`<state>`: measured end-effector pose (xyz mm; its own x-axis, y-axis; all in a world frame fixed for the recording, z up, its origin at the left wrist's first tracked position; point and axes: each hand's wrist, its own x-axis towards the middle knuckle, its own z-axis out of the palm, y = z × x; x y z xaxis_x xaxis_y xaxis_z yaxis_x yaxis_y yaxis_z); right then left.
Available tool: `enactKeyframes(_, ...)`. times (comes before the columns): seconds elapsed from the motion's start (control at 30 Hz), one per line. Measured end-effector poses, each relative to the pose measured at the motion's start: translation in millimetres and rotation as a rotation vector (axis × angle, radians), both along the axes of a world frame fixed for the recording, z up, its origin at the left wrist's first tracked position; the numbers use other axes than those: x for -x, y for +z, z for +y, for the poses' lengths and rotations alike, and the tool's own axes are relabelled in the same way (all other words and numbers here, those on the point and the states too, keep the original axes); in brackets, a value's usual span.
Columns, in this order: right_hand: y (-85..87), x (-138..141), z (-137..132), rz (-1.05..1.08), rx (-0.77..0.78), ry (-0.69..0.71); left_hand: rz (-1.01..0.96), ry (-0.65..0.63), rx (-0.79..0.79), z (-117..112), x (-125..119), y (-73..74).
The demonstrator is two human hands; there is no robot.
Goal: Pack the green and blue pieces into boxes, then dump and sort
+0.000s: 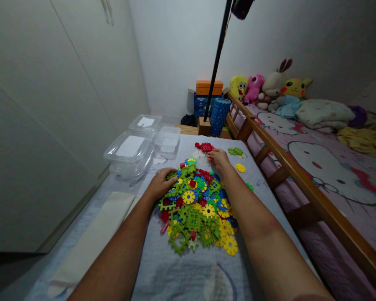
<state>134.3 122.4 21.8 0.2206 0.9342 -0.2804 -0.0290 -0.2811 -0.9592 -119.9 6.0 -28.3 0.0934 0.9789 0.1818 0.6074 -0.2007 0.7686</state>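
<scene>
A heap of plastic building pieces [194, 217] in green, yellow, red and blue lies mid-table, many of them shaped like toothed flowers or square grids. My left hand [163, 182] rests against the heap's upper left side, its fingers curved loosely over green pieces, the thumb apart. Past the heap's far right side, my right hand [218, 159] reaches with fingers extended beside a small group of red pieces [205, 146]. Whether its fingertips touch them I cannot tell. To its right are a small green cluster [235, 151] and a lone yellow flower piece [240, 168].
Clear plastic boxes [130, 152] stand at the table's far left. A folded cream cloth [90, 238] lies along the left side. Behind the table rises a black pole [217, 62] on a wooden base. A bed's wooden rail [278, 152] runs along the right.
</scene>
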Motion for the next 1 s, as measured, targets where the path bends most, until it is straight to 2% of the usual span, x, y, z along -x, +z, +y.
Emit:
enactKeyframes(0.1, 4.7, -9, -18, -0.124, -0.023, 0.148, -0.001, -0.009, -0.008, 1, 0, -0.6)
enactKeyframes(0.23, 12.6, -20, -41, -0.627, -0.126, 0.557, -0.019, -0.009, -0.038, 1, 0, -3.0)
enactKeyframes(0.3, 15.7, -25, -50, -0.836, -0.139, 0.658, -0.032, -0.013, -0.049, 1, 0, -3.9)
enactKeyframes(0.37, 17.8, -28, -58, -0.935, -0.125, 0.694, -0.041, -0.013, -0.053, 1, 0, -4.3)
enactKeyframes(0.47, 18.9, -33, -68, -0.875, -0.091, 0.706, -0.046, -0.011, -0.048, 1, 0, -3.6)
enactKeyframes(0.7, 20.2, -40, -81, -0.435, 0.014, 0.696, -0.043, -0.01, -0.045, 1, 0, -2.3)
enactKeyframes(1.0, 24.8, -52, -75, -0.324, -0.078, 0.51, -0.037, -0.017, -0.036, 0, 0, -1.2)
